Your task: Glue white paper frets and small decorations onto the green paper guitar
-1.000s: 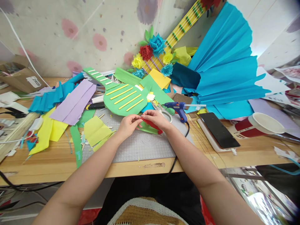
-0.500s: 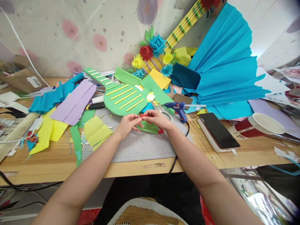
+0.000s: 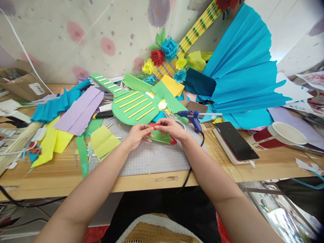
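Between my fingertips is a small piece of red paper [image 3: 153, 125], partly hidden by the fingers. My left hand [image 3: 139, 134] pinches its left side, and my right hand [image 3: 170, 128] pinches the right. Under the hands a green paper piece [image 3: 162, 137] lies on the grey cutting mat [image 3: 154, 158], with a red scrap [image 3: 173, 140] at its right end. Just behind the hands rests a green guitar-shaped cutout [image 3: 126, 111] with yellow strips on its body and white ones along its neck. A pair of scissors [image 3: 181, 124] lies partly hidden behind my right hand.
A blue glue gun [image 3: 192, 118] with a black cord stands right of my hands. Farther right are a phone [image 3: 236, 141] and a paper cup [image 3: 278, 135]. Crepe paper [image 3: 78, 109] covers the left; a flower-decorated yellow guitar [image 3: 197, 28] leans at the back.
Almost nothing differs. Both hands stay in place, still pinching the red paper, with only slight finger movement.
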Available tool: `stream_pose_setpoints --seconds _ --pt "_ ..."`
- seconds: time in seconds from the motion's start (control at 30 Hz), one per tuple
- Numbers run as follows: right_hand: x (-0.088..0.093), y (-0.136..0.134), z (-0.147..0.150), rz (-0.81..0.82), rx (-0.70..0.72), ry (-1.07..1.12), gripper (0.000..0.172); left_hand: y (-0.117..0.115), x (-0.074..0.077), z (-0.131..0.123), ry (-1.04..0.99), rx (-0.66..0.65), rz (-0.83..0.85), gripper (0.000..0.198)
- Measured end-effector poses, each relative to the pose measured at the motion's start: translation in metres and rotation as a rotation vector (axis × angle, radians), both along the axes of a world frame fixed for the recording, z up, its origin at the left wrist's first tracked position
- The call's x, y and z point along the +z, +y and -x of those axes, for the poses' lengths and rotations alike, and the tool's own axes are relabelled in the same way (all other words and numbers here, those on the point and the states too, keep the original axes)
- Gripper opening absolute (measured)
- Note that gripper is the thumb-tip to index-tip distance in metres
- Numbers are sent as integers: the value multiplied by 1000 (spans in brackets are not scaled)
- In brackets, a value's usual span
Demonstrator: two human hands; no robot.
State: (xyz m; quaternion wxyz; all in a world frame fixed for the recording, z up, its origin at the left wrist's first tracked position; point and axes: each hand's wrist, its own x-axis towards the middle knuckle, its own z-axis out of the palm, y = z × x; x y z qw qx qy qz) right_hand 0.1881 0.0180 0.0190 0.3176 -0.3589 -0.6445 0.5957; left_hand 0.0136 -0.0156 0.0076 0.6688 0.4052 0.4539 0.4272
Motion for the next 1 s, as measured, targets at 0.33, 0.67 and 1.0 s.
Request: stream_pose_setpoints --seconds 0.33,0.67,1.0 --pt "4 -2 1 -28 -15 14 30 1 0 -1 -49 20 53 29" --pt "-1 -1 3 -79 -42 -26 35 -1 2 -5 3 40 9 24" --pt "-16 4 3 -325 -117 -202 35 -2 0 -7 89 84 -46 20"
